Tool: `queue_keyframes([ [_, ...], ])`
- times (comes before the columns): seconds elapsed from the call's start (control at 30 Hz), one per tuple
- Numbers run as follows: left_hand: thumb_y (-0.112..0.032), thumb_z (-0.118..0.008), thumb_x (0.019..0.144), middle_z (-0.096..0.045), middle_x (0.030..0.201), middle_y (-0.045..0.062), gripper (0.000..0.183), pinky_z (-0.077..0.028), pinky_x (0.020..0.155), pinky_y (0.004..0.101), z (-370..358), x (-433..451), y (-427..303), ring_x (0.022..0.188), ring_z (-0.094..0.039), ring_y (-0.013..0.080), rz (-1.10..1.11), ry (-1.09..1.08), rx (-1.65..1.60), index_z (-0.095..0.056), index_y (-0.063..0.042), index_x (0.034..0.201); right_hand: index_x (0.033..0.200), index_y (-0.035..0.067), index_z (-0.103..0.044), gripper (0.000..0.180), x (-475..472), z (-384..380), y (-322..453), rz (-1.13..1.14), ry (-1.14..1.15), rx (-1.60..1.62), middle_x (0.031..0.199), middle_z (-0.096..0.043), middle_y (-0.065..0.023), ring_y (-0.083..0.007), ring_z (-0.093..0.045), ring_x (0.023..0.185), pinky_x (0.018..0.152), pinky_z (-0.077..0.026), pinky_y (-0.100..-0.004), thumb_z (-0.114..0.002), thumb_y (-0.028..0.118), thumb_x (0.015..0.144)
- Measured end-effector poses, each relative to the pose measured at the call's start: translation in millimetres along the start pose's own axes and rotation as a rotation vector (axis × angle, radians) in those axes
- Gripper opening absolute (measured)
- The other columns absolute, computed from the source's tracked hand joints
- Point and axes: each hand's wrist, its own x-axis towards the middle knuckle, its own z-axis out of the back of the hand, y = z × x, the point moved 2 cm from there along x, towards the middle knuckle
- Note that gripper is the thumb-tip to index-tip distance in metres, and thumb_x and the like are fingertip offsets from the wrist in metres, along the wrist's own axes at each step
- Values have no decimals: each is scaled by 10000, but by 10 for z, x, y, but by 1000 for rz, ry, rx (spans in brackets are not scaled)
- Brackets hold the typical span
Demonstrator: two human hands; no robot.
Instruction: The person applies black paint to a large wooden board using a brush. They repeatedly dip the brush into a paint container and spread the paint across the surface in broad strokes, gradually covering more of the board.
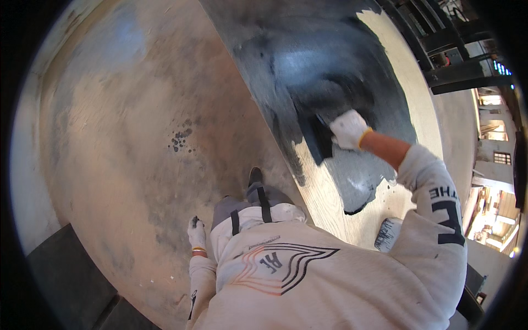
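A pale wood-grain board [321,198] lies before me at the right, much of it covered with wet, shiny black coating [301,62]. Over the coating, my right hand [349,128] in a white glove with a yellow cuff is closed on a dark, flat spreading tool [317,136], whose exact kind I cannot tell. A greyish pool of the coating spreads just below that hand. My left hand [196,232], gloved in white with dark stains on the fingertips, hangs at my side over the floor and touches no object that I can see.
A white container with black drips [387,234] stands on the board's near right part, partly hidden by my sleeve. Black frames [445,41] are stacked beyond the board's upper right. Dark panels [70,280] lie at lower left. Dark spots mark the dusty floor [136,165].
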Motion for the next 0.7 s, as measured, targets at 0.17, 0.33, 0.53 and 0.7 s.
queue_keyframes([
  [0.17, -127, -604, 1014, -729, 1296, 140, 417, -558, 985, 340, -110, 202, -313, 1121, -696, 216, -84, 23, -31, -641, 18, 1403, 989, 50, -822, 369, -712, -267, 178, -275, 218, 162, 986, -787, -195, -376, -770, 989, 892, -597, -486, -750, 394, 878],
  [0.33, -154, -624, 1008, -740, 1320, 190, 446, -543, 1059, 395, -441, 358, -1868, 1194, -720, 279, -494, 165, 262, -634, -35, 1437, 1153, 42, -782, 453, -1076, -143, 366, -845, 114, 539, 1160, -776, -217, -403, -738, 1118, 987, -574, -472, -702, 411, 902],
  [0.53, -191, -631, 1008, -716, 1364, 194, 431, -561, 1049, 423, -1168, -534, -3819, 1226, -712, 354, -961, 781, 704, -640, -105, 1430, 1076, -12, -745, 373, -1075, -736, 1889, -1353, -446, 1792, 788, -706, -110, -180, -625, 551, 460, -494, -355, -721, 339, 951],
  [0.7, -388, -607, 979, -696, 1356, 179, 563, -571, 1003, 519, -1980, -1301, -4100, 1168, -702, 432, -1356, 994, 1148, -551, -184, 1501, 929, 101, -696, 237, 9, -635, 2665, -1251, -874, 2607, 768, -676, -53, -171, -607, 621, 579, -496, -348, -639, 282, 1072],
])
